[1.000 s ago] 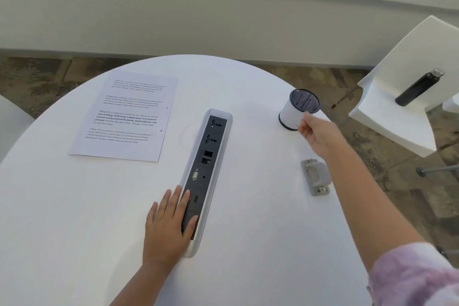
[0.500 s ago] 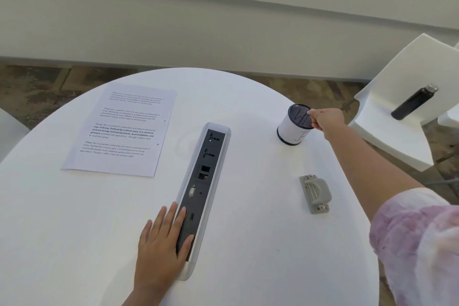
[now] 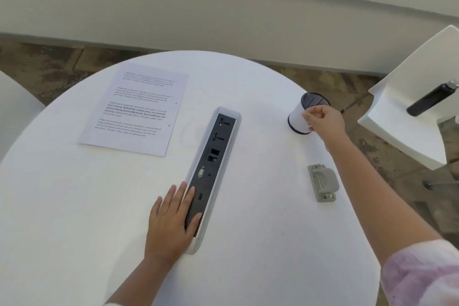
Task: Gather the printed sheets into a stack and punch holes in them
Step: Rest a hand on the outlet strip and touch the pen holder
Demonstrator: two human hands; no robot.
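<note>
One sheet (image 3: 134, 109), one punch (image 3: 323, 182)

The right hand (image 3: 324, 120) covers the near side of the white cup (image 3: 299, 119), so where its curled fingers meet the wall, and whether they pinch anything, cannot be told. Inside the cup, only dark mesh shows; the contents are unclear. Away from that grip, the text on the printed sheets (image 3: 135, 109) is too small to read, and how many sheets lie there is hidden. The left hand (image 3: 171, 221) hides the near end of the socket strip (image 3: 213, 164). The worktop (image 3: 260, 231) runs off the bottom and left edges. The right sleeve (image 3: 422, 276) and the white chair (image 3: 409, 112) are cut by the right edge.
</note>
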